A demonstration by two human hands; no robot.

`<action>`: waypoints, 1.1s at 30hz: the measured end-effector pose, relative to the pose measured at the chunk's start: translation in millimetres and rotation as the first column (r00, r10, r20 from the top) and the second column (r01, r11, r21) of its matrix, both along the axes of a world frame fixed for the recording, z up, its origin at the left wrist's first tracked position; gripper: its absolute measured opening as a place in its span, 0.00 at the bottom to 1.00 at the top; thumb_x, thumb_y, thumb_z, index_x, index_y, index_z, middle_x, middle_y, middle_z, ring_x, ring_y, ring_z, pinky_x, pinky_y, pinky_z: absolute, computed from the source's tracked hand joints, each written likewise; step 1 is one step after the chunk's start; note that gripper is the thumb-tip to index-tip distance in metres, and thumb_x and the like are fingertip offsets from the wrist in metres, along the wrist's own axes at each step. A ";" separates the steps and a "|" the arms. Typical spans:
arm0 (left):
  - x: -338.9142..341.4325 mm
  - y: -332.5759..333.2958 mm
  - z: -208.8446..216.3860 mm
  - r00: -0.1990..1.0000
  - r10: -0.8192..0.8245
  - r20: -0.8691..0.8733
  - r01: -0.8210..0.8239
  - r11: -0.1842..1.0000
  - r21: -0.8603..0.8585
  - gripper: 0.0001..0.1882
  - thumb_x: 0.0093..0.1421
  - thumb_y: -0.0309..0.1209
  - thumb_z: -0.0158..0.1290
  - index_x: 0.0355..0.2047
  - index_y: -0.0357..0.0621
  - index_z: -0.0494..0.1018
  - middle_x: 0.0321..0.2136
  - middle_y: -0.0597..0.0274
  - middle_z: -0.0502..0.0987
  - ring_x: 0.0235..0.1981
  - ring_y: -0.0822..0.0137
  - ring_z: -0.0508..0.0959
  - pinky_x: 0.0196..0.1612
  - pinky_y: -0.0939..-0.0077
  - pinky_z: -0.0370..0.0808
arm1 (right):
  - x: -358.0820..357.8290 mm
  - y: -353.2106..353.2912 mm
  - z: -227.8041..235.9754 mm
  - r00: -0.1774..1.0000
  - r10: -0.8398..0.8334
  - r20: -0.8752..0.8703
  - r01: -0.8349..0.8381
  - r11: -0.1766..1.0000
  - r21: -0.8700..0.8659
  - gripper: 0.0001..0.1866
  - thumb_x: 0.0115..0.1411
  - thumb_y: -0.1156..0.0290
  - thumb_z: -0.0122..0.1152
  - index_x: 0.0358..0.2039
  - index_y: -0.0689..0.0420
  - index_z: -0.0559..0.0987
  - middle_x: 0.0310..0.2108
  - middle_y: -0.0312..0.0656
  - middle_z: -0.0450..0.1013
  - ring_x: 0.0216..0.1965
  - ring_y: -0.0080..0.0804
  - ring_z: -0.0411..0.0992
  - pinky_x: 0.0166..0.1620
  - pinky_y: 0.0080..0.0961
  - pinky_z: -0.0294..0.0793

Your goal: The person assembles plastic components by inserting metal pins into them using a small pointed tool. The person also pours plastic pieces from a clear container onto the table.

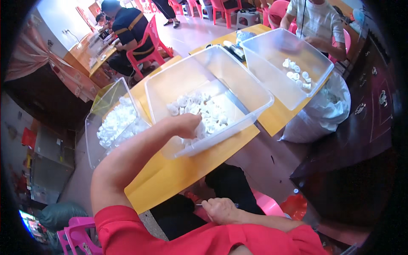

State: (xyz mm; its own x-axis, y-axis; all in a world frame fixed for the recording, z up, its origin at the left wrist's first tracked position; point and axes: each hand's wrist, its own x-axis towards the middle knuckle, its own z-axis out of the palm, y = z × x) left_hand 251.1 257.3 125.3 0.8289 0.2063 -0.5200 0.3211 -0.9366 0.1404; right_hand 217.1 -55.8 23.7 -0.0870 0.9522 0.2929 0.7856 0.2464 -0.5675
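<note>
My left hand (190,126) reaches down into a large clear plastic bin (168,78) on the table in front of me. It is at the near side of a heap of small white plastic pieces (208,112). Its fingers point down among the pieces and are mostly hidden, so whether they grip one does not show. Low over my lap, my right hand (222,211) is closed, thumb side up. A small pale tip sticks out by its fingers; what it belongs to is hidden.
To the left stands a clear bin (88,140) heaped with white pieces; at the right another clear bin (267,80) holds several pieces. Yellow tables (170,189) carry the bins. A white sack (316,121) stands beside a dark cabinet (361,123). A person (316,25) sits across the table.
</note>
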 end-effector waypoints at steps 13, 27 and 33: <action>-4.0 1.0 2.9 0.990 0.111 0.092 -0.110 0.994 -0.014 0.14 0.42 0.24 0.53 0.33 0.42 0.77 0.32 0.51 0.79 0.36 0.52 0.78 0.39 0.65 0.74 | -2.8 -6.3 4.5 0.989 0.144 0.021 -0.142 0.987 -0.071 0.06 0.51 0.70 0.54 0.26 0.59 0.72 0.23 0.48 0.73 0.25 0.43 0.76 0.27 0.37 0.76; -11.1 13.4 -17.8 0.998 -0.042 0.036 0.043 0.999 -0.016 0.11 0.37 0.30 0.59 0.24 0.42 0.78 0.22 0.53 0.77 0.25 0.57 0.77 0.29 0.64 0.72 | -9.7 -11.7 1.2 0.980 0.201 0.018 -0.197 0.972 -0.129 0.09 0.49 0.69 0.55 0.27 0.61 0.74 0.26 0.51 0.74 0.29 0.47 0.76 0.32 0.39 0.76; -13.1 -8.0 10.1 0.934 -0.011 0.358 -0.043 0.989 0.142 0.13 0.41 0.22 0.55 0.30 0.42 0.80 0.26 0.50 0.79 0.29 0.54 0.79 0.33 0.66 0.74 | -10.4 -13.5 5.4 0.970 0.243 -0.008 -0.240 0.953 -0.186 0.09 0.48 0.69 0.57 0.27 0.60 0.75 0.27 0.50 0.75 0.29 0.46 0.76 0.33 0.37 0.76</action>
